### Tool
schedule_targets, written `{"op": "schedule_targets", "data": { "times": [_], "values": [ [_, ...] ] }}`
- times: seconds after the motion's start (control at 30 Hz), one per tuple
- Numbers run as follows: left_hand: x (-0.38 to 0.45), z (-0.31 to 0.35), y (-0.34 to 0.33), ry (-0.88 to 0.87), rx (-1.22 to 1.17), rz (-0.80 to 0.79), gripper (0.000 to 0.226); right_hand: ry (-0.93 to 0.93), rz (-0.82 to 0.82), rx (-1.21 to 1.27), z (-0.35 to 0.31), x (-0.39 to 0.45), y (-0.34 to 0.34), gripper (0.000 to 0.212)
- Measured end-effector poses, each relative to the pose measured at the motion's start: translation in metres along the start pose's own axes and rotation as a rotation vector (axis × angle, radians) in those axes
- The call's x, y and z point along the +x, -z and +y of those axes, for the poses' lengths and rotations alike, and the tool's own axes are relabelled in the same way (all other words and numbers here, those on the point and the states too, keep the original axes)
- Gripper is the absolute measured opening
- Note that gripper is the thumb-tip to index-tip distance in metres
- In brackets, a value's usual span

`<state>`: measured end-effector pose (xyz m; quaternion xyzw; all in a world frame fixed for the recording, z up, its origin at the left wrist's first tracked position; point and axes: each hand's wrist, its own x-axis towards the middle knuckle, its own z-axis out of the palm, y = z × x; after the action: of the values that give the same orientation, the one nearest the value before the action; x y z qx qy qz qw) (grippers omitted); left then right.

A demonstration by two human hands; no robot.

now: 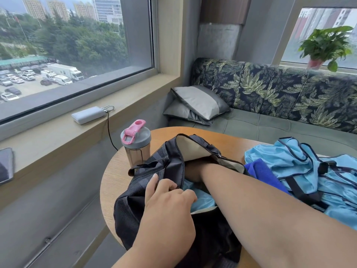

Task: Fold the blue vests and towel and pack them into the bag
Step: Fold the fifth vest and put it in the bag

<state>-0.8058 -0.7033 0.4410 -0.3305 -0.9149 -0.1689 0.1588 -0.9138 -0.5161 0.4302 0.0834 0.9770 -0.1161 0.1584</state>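
Note:
A black bag (158, 167) lies open on the round wooden table (116, 171). My left hand (170, 196) grips the bag's zipper edge and holds the opening wide. My right forearm reaches into the bag, and my right hand (193, 171) is mostly hidden inside, in shadow under the flap. A light blue vest (202, 200) shows inside the bag below my arm. To the right on the table lie more light blue vests (301, 171) in a loose heap, with a dark blue towel (260, 169) beside the bag.
A shaker bottle (136, 144) with a pink lid stands at the table's far left edge. A power bank (88, 115) and a phone (5, 165) rest on the windowsill. Behind the table are a green sofa (270, 124) with pillows (199, 103) and a potted plant (324, 45).

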Motion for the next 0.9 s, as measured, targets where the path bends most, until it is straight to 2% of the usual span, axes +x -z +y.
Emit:
{"op": "schedule_targets", "data": {
  "times": [0.07, 0.13, 0.27, 0.47, 0.57, 0.73, 0.8, 0.9],
  "values": [
    [0.000, -0.001, -0.001, -0.001, 0.005, -0.003, 0.037, 0.006, 0.013, 0.074, -0.001, -0.004, 0.007, 0.030],
    [0.001, -0.001, -0.002, -0.001, 0.002, 0.002, 0.038, 0.038, 0.043, 0.094, 0.000, -0.004, 0.013, 0.016],
    [0.002, 0.001, -0.006, -0.004, 0.000, 0.008, 0.036, 0.025, -0.081, 0.030, -0.001, -0.011, 0.013, 0.027],
    [0.000, 0.000, -0.006, -0.008, -0.013, -0.022, 0.039, 0.020, -0.032, -0.042, -0.012, -0.018, 0.014, 0.011],
    [-0.002, 0.001, -0.007, -0.015, -0.022, -0.026, 0.043, 0.007, -0.013, -0.094, -0.008, -0.026, 0.011, 0.027],
    [-0.004, 0.004, -0.007, -0.029, 0.016, -0.029, 0.042, -0.076, -0.051, 0.023, 0.011, -0.050, 0.009, 0.046],
    [-0.004, 0.006, -0.005, -0.041, 0.027, -0.038, 0.043, -0.079, 0.019, 0.114, 0.017, -0.070, 0.010, 0.048],
    [-0.003, 0.012, 0.001, -0.039, 0.038, -0.036, 0.044, -0.055, 0.261, 0.273, 0.026, -0.105, 0.009, 0.042]
  ]
}}
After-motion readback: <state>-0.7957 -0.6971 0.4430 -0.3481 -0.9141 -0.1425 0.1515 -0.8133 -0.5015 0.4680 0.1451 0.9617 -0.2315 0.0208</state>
